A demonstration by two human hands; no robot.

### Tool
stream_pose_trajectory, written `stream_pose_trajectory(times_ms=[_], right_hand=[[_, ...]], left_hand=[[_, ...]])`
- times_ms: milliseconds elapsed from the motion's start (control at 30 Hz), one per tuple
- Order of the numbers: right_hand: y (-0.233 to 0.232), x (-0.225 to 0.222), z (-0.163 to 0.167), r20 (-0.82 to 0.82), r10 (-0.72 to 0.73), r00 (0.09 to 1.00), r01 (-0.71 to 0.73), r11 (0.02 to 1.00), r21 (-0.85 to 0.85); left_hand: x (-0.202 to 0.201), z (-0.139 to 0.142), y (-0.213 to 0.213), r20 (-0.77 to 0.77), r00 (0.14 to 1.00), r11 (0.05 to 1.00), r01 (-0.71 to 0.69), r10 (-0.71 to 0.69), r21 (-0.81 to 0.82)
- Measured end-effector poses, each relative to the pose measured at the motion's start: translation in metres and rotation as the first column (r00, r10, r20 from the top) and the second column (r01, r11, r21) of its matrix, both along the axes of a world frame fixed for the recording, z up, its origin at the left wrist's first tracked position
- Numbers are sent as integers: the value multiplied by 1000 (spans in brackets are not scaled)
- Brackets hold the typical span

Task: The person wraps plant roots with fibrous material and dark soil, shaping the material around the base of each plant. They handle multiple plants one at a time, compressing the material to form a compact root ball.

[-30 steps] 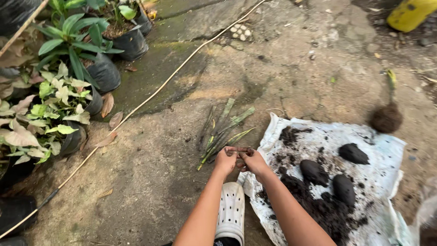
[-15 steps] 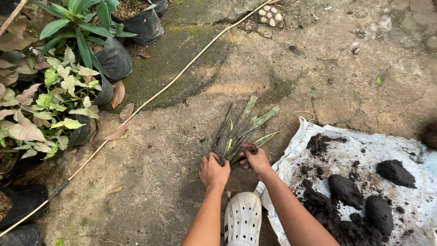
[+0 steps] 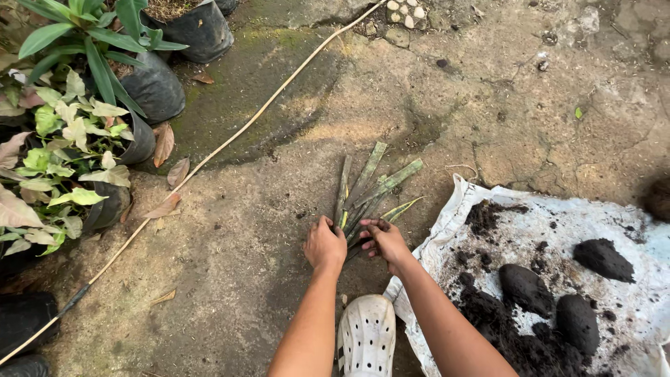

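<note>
At the far left, green leafy plants in black plastic grow bags (image 3: 157, 87) are seen, and a thin yellowish hose (image 3: 209, 157) is laid across the concrete floor (image 3: 279, 105). The bundle of long green leaf cuttings (image 3: 366, 188) is lain on the floor in the middle. Its lower end is gripped by the left hand (image 3: 325, 244) and pinched by the soil-stained right hand (image 3: 384, 239). A white perforated clog (image 3: 366, 335) is seen below. A white plastic sheet (image 3: 447, 209) with dark soil lumps (image 3: 604, 258) is spread at right.

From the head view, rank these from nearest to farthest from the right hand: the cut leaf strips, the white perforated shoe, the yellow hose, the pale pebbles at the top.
From the right hand:
1. Cut leaf strips, touching it, just ahead.
2. White perforated shoe, just below.
3. Yellow hose, off to the left.
4. Pale pebbles, at the top edge.
</note>
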State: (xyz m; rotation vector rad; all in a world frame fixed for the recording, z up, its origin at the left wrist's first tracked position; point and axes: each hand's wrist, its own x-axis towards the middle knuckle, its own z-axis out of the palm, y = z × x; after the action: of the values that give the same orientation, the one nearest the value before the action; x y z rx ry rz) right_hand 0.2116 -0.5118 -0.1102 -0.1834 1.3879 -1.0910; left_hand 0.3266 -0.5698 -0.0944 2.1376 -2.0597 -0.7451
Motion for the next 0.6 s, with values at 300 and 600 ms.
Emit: stream_pose_trajectory(times_ms=[300,600], right_hand=[[31,-30,30,-30,-117,993,114,990,-79],[165,-144,66,-109,-354,929,331,925,-185]], left_hand=[[-63,16,28,-586,806,995,-98,84,8],[-165,67,166,-813,578,935,242,76,259]])
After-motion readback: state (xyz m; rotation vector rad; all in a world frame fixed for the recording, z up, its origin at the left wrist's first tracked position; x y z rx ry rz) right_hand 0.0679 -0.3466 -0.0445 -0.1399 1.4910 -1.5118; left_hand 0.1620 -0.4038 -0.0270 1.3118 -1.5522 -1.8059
